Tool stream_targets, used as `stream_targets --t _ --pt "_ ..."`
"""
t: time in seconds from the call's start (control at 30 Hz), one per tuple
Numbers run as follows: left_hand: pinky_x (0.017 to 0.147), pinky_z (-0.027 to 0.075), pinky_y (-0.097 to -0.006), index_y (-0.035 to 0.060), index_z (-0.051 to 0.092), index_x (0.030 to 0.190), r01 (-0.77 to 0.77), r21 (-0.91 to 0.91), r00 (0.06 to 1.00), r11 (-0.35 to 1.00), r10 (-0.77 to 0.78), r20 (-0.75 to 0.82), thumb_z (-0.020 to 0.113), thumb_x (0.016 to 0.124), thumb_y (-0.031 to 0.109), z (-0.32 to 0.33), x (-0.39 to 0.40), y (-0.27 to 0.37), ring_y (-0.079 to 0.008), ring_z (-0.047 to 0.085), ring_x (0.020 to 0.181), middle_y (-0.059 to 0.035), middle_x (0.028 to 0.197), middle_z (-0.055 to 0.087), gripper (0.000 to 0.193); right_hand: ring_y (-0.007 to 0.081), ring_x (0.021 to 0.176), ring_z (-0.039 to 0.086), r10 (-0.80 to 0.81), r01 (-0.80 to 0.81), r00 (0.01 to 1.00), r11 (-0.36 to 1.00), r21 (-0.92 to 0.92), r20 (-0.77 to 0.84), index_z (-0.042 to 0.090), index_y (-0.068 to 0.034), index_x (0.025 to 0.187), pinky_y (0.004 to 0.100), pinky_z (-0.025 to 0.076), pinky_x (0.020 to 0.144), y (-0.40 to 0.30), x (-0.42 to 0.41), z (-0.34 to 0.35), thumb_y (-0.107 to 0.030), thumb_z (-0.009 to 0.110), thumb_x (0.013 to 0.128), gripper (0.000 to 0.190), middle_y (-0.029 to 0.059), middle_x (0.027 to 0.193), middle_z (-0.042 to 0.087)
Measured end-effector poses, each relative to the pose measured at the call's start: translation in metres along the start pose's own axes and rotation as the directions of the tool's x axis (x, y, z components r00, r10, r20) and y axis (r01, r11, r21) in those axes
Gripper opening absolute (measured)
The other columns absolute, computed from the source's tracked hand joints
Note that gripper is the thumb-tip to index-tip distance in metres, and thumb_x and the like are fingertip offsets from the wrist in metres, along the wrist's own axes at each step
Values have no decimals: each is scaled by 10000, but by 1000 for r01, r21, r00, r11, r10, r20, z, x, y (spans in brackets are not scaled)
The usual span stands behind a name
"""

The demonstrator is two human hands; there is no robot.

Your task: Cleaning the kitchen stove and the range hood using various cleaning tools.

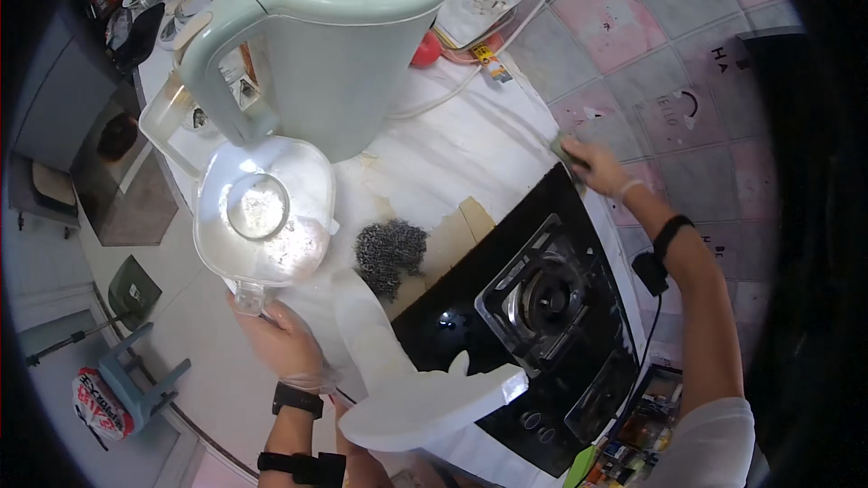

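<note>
My right hand (pixel 600 168), in a thin clear glove, holds a green scouring pad (pixel 564 151) against the counter's edge near the tiled wall. Just beside it is the far corner of a black glass gas hob (pixel 441 346). My left hand (pixel 288 342), also gloved, is at the counter's near edge, by the tab of a clear plastic container (pixel 261 207). Its fingertips are partly hidden, so its grip is unclear. A dark wire-mesh scrubber (pixel 390 254) lies on the white counter (pixel 468 142) between my hands.
A large pale green lidded jug (pixel 325 74) towers behind the clear container. A white curved plastic object (pixel 413 393) overlaps the hob's near side. A white cable (pixel 468 85) crosses the counter to the tiled wall (pixel 651 102). Bottles and jars (pixel 651 413) crowd the lower right.
</note>
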State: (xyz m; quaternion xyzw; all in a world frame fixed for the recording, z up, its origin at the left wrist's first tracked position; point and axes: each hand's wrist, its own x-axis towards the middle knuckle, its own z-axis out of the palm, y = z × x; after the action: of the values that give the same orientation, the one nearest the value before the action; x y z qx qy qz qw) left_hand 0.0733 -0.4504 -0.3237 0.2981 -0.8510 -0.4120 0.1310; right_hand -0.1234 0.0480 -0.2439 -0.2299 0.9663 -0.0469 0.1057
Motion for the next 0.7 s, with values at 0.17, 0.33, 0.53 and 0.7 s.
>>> stream_targets --t 0.17,0.33,0.53,0.7 --pt "938 357 -383 -89 351 1246 -16 72 1000 997 18 -19 393 886 70 -2 2 -5 -384 473 1085 -278 1176 462 396 348 1121 497 170 -172 985 972 160 29 531 -47 1175 369 378 976 -1 -101 19 -12 605 754 429 193 1165 547" --pt "902 373 -391 -89 392 1191 18 55 1000 998 -17 -10 409 907 107 8 3 -8 -404 490 1041 -293 1114 487 346 347 1055 541 328 -326 944 892 314 48 534 -73 1169 368 429 909 41 -216 58 -12 627 759 425 178 1127 570" --pt "833 430 -388 -71 414 1186 -113 242 973 964 156 -168 457 904 118 25 12 -64 -370 538 961 -250 1089 526 342 262 1000 594 560 -585 810 791 182 171 600 -79 1081 337 458 854 -4 -301 38 36 549 794 313 146 1080 614" --pt "830 435 -381 -67 421 1185 -64 -53 998 997 64 -11 486 892 122 26 0 -49 -349 543 951 -225 1095 534 355 244 1017 592 637 -645 756 764 5 151 593 -85 1122 326 445 878 21 -332 13 23 497 812 341 152 1086 614"
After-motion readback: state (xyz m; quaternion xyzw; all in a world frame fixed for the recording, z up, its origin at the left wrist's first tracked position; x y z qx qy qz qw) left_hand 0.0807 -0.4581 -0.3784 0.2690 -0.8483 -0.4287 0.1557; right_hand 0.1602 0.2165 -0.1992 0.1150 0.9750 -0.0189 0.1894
